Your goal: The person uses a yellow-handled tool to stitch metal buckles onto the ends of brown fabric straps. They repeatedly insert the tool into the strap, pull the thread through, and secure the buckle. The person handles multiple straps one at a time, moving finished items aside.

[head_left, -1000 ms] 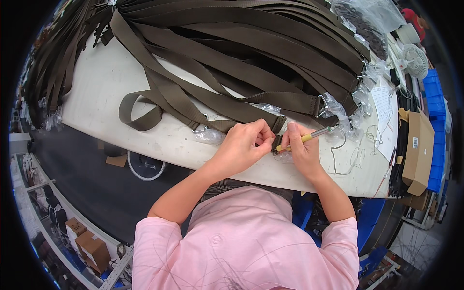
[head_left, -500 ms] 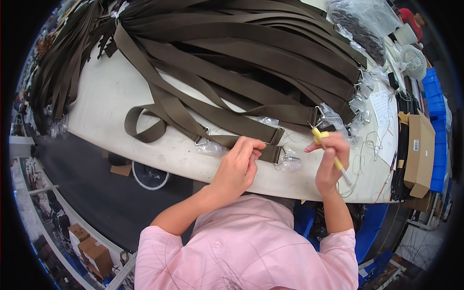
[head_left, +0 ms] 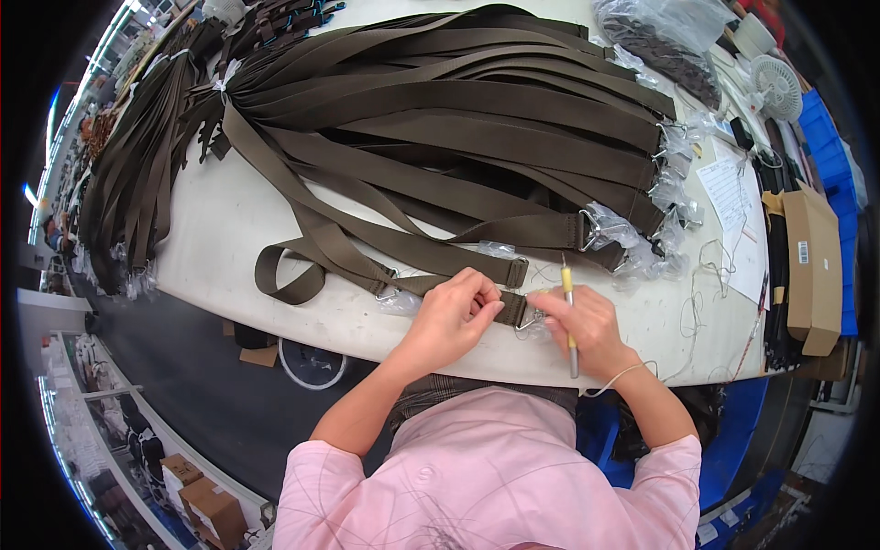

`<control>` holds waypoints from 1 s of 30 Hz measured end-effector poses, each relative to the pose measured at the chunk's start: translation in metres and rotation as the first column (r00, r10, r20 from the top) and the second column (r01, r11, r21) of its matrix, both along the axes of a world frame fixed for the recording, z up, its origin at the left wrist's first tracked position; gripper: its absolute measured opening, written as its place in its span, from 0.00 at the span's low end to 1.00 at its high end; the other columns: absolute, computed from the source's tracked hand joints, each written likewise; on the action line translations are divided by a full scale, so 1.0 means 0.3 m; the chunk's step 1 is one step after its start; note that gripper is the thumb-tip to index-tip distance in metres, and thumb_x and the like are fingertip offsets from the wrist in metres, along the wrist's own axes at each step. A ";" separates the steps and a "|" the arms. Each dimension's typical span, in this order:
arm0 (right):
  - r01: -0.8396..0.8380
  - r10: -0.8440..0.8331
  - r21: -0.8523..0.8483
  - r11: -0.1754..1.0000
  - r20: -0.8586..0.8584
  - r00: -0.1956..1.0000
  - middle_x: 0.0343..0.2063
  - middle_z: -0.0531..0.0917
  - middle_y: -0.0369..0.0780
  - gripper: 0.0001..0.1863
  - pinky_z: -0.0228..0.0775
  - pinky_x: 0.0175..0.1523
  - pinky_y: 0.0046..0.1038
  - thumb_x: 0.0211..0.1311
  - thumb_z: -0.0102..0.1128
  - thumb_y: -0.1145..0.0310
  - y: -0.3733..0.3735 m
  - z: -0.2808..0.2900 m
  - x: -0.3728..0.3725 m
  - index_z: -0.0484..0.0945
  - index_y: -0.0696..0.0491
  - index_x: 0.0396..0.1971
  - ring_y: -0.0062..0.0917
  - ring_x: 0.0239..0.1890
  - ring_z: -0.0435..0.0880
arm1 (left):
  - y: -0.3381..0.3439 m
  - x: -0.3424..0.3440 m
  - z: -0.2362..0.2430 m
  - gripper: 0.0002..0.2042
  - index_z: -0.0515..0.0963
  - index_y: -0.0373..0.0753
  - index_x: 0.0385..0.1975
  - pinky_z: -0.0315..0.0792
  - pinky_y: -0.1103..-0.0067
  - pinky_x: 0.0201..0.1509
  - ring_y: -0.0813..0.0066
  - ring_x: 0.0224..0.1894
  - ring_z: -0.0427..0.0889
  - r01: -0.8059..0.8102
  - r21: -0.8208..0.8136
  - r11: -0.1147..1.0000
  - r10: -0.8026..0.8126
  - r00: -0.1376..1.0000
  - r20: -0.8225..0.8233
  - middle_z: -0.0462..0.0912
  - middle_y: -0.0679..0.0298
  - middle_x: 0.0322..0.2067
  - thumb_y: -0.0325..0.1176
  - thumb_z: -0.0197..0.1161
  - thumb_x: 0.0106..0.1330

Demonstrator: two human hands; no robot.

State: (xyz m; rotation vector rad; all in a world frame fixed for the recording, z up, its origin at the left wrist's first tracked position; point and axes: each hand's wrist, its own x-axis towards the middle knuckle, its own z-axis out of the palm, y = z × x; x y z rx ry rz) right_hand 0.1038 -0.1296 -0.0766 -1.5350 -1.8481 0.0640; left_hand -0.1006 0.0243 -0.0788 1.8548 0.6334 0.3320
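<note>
While the left hand [head_left: 451,312] pinches the olive webbing strap [head_left: 403,249] end, the right hand [head_left: 587,325] grips a yellow-tipped tool [head_left: 568,312].

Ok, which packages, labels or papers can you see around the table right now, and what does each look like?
Cardboard box: right of the table, flat, brown, with a small white label.
Paper sheet: right end of the table, white, printed.
Plastic bag: top right, clear, holding dark parts.
Cardboard boxes: on the floor, lower left, brown.

Two hands [head_left: 458,312], one yellow-handled tool [head_left: 568,316], one fan [head_left: 777,84], many brown straps [head_left: 477,137].
</note>
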 end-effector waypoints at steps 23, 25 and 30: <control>0.058 -0.362 -0.375 0.925 -0.825 0.433 0.20 0.80 0.34 0.33 0.68 0.31 0.21 0.89 0.41 0.51 0.103 -0.020 -0.083 0.77 0.55 0.22 0.15 0.23 0.77 | -0.062 0.024 -0.010 0.04 0.82 0.31 0.39 0.80 0.70 0.43 0.62 0.40 0.86 -0.056 0.213 0.975 0.058 0.998 -0.002 0.80 0.58 0.42 0.23 0.69 0.69; 0.056 -0.386 -0.401 0.914 -0.822 0.419 0.20 0.80 0.34 0.32 0.70 0.31 0.21 0.89 0.41 0.52 0.102 -0.010 -0.082 0.77 0.55 0.22 0.16 0.23 0.78 | -0.062 0.024 -0.010 0.04 0.81 0.31 0.38 0.80 0.70 0.43 0.62 0.40 0.86 -0.055 0.226 0.973 0.055 0.998 0.008 0.80 0.58 0.42 0.23 0.69 0.69; 0.053 -0.349 -0.367 0.929 -0.816 0.461 0.20 0.80 0.36 0.32 0.73 0.31 0.22 0.89 0.41 0.53 0.103 -0.017 -0.086 0.76 0.56 0.23 0.17 0.23 0.79 | -0.064 0.023 -0.012 0.04 0.81 0.31 0.38 0.80 0.70 0.43 0.63 0.40 0.86 -0.060 0.217 0.974 0.059 0.998 0.013 0.80 0.58 0.42 0.23 0.69 0.69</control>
